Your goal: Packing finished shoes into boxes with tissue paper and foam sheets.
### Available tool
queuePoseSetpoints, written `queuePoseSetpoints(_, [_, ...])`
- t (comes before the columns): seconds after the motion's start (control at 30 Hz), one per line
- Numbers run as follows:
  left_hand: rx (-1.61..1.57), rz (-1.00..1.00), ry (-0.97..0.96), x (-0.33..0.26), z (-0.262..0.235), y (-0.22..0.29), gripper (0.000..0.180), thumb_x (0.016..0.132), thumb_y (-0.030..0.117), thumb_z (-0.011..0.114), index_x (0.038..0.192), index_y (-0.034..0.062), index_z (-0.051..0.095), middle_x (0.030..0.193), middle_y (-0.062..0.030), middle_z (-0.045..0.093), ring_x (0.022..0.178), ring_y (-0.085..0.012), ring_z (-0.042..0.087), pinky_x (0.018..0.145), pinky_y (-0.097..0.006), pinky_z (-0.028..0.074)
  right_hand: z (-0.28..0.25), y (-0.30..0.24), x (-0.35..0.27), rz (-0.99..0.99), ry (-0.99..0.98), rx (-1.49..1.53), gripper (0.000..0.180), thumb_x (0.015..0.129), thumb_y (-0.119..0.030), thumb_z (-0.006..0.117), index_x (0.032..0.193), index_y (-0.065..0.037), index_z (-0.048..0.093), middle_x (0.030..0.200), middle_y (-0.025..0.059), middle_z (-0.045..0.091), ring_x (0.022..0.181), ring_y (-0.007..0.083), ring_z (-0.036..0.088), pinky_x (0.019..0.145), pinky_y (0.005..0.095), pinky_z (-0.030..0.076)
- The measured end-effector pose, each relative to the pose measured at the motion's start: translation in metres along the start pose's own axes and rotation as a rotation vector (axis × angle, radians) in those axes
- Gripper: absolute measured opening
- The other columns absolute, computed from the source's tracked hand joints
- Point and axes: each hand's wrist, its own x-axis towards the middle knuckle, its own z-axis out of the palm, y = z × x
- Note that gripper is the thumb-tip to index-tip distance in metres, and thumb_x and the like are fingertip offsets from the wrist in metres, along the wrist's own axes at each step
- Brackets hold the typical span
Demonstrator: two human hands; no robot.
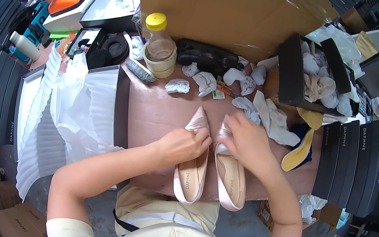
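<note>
Both hands (185, 143) (244, 137) press (side by side) pink shoes (191, 175) — heels nearest.

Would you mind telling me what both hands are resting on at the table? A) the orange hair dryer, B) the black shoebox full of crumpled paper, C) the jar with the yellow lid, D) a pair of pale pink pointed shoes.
D: the left hand sits on the left shoe and the right hand on the right shoe, side by side on the table.

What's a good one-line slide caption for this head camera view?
Left hand and right hand press the toes of two pale pink pointed shoes on a cluttered brown table.
</note>
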Motion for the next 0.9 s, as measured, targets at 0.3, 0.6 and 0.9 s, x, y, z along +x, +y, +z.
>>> queuePoseSetpoints(0.3, [0.209,-0.543,0.023,0.009,-0.007,-0.077,0.042,0.066,0.007,0.068,0.104,0.0029,0.05,0.094,-0.0155,0.052,0.087,-0.0326,0.058,0.066,-0.037,0.051,0.087,0.004,0.163,-0.028,0.253,-0.209,0.022,0.072,-0.021,0.065,0.086,-0.007,0.058,0.089,0.0111,0.057,0.084,0.0274,0.059,0.065,0.0419,0.051])
queuePoseSetpoints(0.6, [-0.363,-0.705,0.142,0.001,-0.02,-0.096,0.02,0.076,0.01,0.066,0.092,-0.0001,0.062,0.085,-0.0125,0.062,0.076,-0.0206,0.064,0.064,-0.03,0.05,0.066,0.037,0.148,-0.123,0.44,-0.016,0.016,0.071,-0.011,0.064,0.085,-0.004,0.062,0.088,0.0113,0.058,0.088,0.0282,0.057,0.074,0.0368,0.048])
queuePoseSetpoints(0.9, [-1.493,-0.834,0.148,-0.021,-0.047,-0.007,0.032,0.085,0.006,0.063,0.112,-0.004,0.048,0.101,-0.0098,0.059,0.082,-0.0163,0.065,0.069,-0.025,0.053,-0.009,-0.021,0.007,0.398,-0.18,0.919,0.036,0.083,-0.024,0.066,0.112,-0.004,0.058,0.098,0.0083,0.06,0.077,0.007,0.056,0.062,0.0234,0.046])
